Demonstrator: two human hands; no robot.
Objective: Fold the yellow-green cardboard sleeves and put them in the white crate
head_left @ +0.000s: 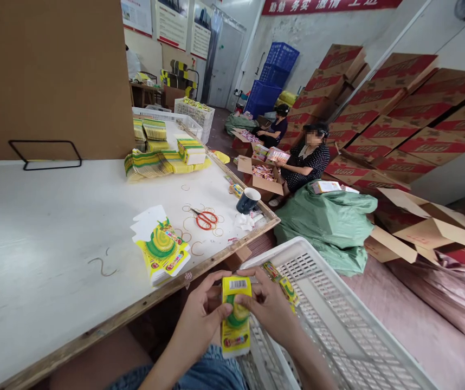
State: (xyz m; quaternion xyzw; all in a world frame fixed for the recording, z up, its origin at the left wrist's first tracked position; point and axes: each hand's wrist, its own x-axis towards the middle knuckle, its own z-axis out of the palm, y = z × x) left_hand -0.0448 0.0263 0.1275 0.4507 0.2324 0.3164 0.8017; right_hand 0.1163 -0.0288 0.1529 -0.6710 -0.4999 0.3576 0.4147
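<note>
Off the bench's near edge [106,323], I see left hand [200,309] and right hand [273,306] grasping a box [236,341], seemingly part-formed; flat cartons [161,244] remain.

The table [53,227] lies left of the carton [236,322], the crate [330,313] right.

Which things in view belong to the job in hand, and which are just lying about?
Likely in the job:
yellow-green carton, held by left hand and right hand
flat printed cartons
white crate
packets inside

Seemingly just lying about:
red-handled scissors
dark mug
</note>
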